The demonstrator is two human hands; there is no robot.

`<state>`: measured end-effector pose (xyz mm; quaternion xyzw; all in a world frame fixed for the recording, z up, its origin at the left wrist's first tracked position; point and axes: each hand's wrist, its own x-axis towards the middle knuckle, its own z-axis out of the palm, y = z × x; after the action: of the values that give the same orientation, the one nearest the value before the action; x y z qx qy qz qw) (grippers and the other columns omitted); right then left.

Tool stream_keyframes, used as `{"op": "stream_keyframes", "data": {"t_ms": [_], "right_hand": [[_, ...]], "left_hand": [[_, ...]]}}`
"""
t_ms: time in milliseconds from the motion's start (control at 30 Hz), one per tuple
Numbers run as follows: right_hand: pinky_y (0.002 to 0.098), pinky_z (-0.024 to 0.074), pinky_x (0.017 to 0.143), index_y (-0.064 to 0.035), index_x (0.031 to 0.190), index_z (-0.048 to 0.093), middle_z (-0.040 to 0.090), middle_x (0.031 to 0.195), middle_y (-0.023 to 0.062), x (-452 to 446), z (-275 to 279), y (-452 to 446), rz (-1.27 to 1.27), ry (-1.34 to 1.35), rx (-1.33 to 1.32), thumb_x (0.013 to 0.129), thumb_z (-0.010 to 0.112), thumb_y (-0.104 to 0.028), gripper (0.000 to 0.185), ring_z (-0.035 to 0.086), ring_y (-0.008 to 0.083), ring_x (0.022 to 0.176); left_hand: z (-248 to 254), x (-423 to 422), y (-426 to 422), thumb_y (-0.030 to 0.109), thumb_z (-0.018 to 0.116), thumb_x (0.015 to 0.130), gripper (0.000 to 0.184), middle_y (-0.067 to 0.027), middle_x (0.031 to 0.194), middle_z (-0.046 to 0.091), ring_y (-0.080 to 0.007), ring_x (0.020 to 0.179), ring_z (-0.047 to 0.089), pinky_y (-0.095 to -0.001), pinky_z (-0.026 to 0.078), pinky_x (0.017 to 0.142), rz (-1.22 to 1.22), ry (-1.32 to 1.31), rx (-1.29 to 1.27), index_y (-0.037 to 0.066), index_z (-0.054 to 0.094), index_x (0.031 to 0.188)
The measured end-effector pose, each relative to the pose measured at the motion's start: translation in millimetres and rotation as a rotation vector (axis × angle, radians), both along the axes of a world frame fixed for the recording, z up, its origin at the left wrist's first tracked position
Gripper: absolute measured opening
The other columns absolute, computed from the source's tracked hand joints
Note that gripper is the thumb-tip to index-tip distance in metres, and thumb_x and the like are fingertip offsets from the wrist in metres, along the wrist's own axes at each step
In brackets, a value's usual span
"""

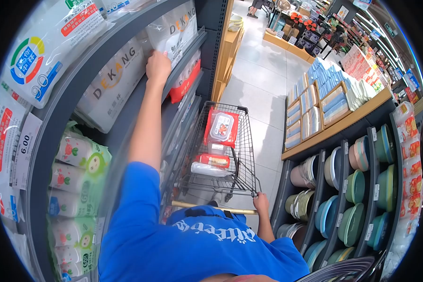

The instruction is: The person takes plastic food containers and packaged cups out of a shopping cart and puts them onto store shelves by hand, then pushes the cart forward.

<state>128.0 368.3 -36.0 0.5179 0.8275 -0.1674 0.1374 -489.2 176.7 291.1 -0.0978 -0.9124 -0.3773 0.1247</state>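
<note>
My left hand (158, 68) is raised to the shelf at the left, fingers closed at the lower edge of a clear-and-white DEKANG pack of cups (174, 33). Another DEKANG pack (113, 84) lies nearer on the same shelf. Low at the right, my right hand (261, 203) is closed around the near right corner of a wire shopping cart (249, 155). Inside the cart sit a red pack with a clear-lidded food box (222, 127), a red-wrapped roll (212, 161) and a white plastic-wrapped roll (210, 169).
Packs of green-and-white printed cups (77, 188) fill the lower left shelf, with a price tag (27, 145) beside them. Across the aisle, shelves hold stacked plastic basins (355, 188) below folded blue cloths (333, 84). A tiled floor (263, 80) runs ahead.
</note>
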Motion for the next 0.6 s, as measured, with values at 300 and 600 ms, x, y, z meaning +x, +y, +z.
{"op": "stream_keyframes", "data": {"t_ms": [300,600], "right_hand": [[0.0501,0.0524,0.089,-0.0112,0.12,0.064,0.06,0.12,0.0178,-3,5,-4,-0.03,0.006,0.005,0.086,0.061,-0.022,0.035,0.063,0.0404,0.106],[0.0488,0.0519,0.091,-0.0105,0.118,0.065,0.061,0.119,0.0179,-8,8,-3,-0.052,0.019,-0.007,0.085,0.06,-0.021,0.035,0.062,0.039,0.108]], "left_hand": [[-1,-1,7,0.023,0.054,0.096,0.038,-0.0336,0.108,0.065,-0.0494,0.104,0.064,-0.0528,0.05,0.091,-0.028,-0.022,-0.043,-0.006,0.047,0.119],[1,8,6,0.023,0.06,0.092,0.048,-0.036,0.105,0.065,-0.0491,0.102,0.065,-0.0514,0.052,0.091,-0.047,0.085,-0.09,-0.015,0.044,0.116]]}}
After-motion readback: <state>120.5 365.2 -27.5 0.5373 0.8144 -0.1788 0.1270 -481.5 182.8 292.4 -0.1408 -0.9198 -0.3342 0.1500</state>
